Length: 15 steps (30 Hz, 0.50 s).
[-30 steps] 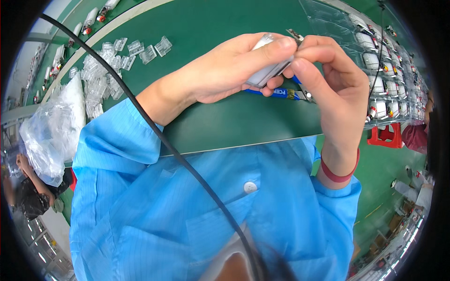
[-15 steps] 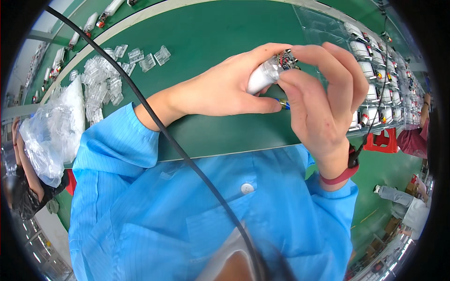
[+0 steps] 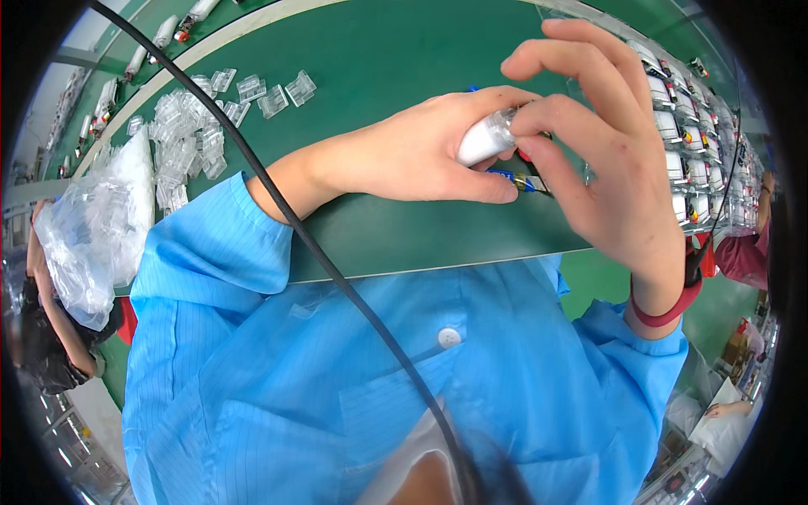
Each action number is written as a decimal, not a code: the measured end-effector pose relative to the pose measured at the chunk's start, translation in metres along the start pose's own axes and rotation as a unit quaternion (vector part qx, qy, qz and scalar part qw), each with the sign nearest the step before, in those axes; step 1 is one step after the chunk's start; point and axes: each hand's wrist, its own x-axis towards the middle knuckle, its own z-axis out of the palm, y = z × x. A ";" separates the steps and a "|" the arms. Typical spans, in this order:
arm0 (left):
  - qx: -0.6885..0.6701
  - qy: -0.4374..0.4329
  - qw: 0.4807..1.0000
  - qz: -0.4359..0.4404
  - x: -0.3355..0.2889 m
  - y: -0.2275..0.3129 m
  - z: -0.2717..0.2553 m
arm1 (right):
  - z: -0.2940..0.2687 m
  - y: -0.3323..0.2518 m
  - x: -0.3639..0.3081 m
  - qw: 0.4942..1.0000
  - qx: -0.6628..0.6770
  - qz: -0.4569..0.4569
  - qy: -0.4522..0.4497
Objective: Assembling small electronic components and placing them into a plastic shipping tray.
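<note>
My left hand (image 3: 412, 151) is wrapped round a small white cylinder with a clear plastic end (image 3: 483, 141), held tilted above the green table. The thumb and index finger of my right hand (image 3: 619, 164) pinch at the clear end, and its other fingers are raised and spread. Those fingertips hide most of what sits at that end; a bit of red shows beside the thumb. A blue-and-gold piece (image 3: 523, 180) with a wire pokes out by my left thumb.
Clear plastic pieces (image 3: 181, 139) lie heaped at the left of the green table (image 3: 370, 67), beside a clear plastic bag (image 3: 97, 227). At the right stand rows of white assemblies (image 3: 686, 135) in clear trays. A black cable (image 3: 278, 206) crosses the view. Other people are at both edges.
Both hands and the cylinder have shifted slightly right. My right wrist has swung right, and its fingers now cover the circuit parts that showed at the cylinder's end.
</note>
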 end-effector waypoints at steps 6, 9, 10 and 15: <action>-0.003 0.009 1.000 0.010 0.000 -0.005 -0.001 | 0.006 -0.011 0.003 0.993 -0.109 -0.047 0.027; -0.017 0.006 1.000 -0.006 0.000 -0.002 0.000 | 0.006 -0.020 -0.001 0.992 -0.119 -0.021 0.033; -0.020 0.001 0.999 -0.025 0.000 0.000 0.000 | 0.006 -0.021 -0.002 0.994 -0.104 0.000 0.034; -0.052 0.074 0.995 0.039 0.001 -0.007 0.006 | 0.039 -0.014 -0.025 0.982 0.059 0.095 0.154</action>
